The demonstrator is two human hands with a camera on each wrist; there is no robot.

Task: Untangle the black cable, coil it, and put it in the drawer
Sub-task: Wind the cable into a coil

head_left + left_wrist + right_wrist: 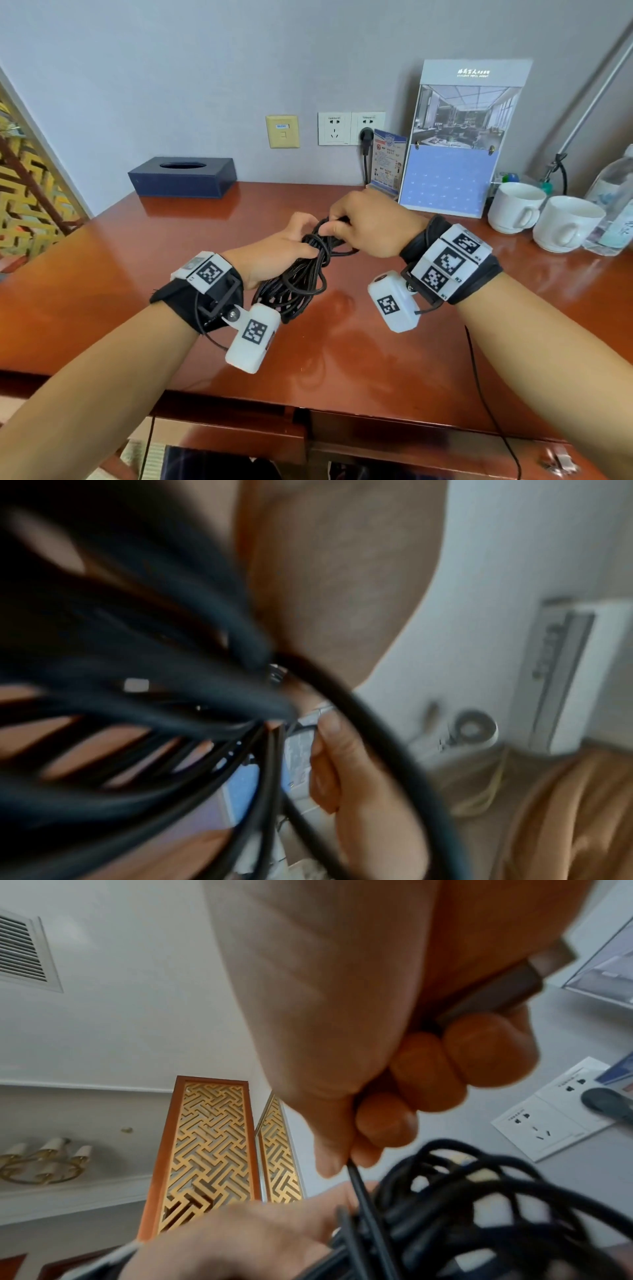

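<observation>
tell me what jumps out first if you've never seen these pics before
The tangled black cable held above the middle of the reddish wooden desk draws the eye first, with the left hand gripping the bundle and the right hand pinching a strand at its top. Next come two white mugs at the right and a dark blue tissue box by the wall.

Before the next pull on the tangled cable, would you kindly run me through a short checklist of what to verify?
1. Left hand holds the black cable bundle: ok.
2. Right hand grips the cable's connector end: ok.
3. Bundle untangled: not ok, loops cross.
4. Bundle lifted off the desk: cannot tell.
5. White cups stand apart from the hands: ok.
6. Drawer open: cannot tell.
</observation>
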